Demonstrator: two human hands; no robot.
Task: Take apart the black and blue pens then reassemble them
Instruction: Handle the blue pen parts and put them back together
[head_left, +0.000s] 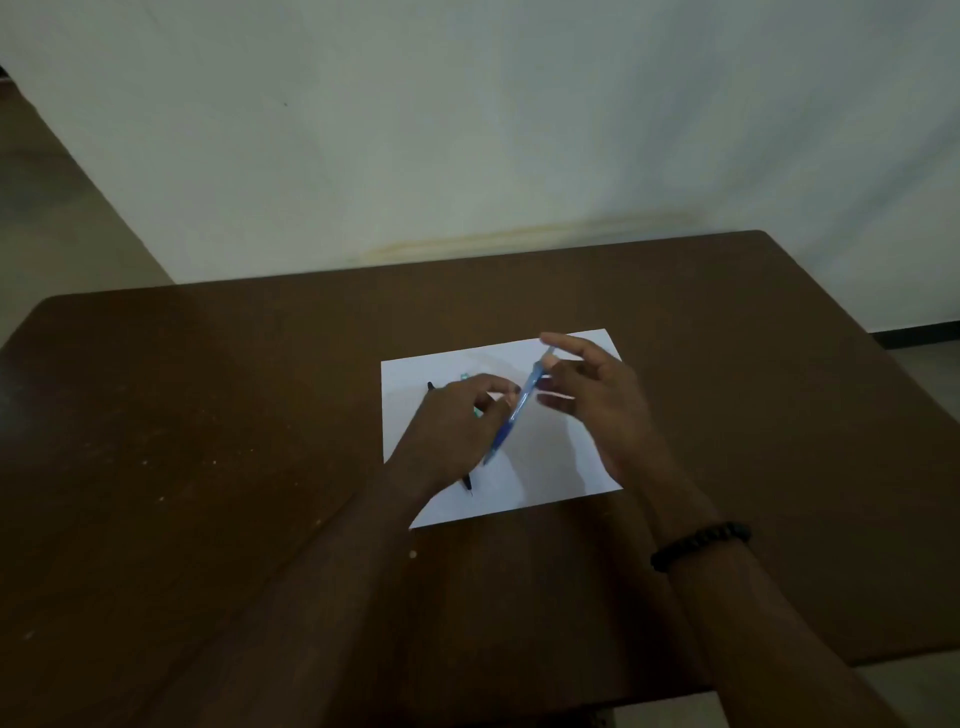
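I note one white paper sheet (566, 457) on the brown table (208, 415). My left hand (457, 426) covers most of one black pen (467, 482) lying there. Both hands pinch one blue pen (519, 410), the right hand (597, 395) at its upper end.

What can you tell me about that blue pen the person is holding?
The blue pen is slim, of translucent blue plastic by its look, blurred here. It is held in the air above the white paper, slanting from a lower end nearest the person up to an end farther away. The left hand grips its lower half; the right hand pinches its upper end. It looks whole, though seams or parts cannot be made out.
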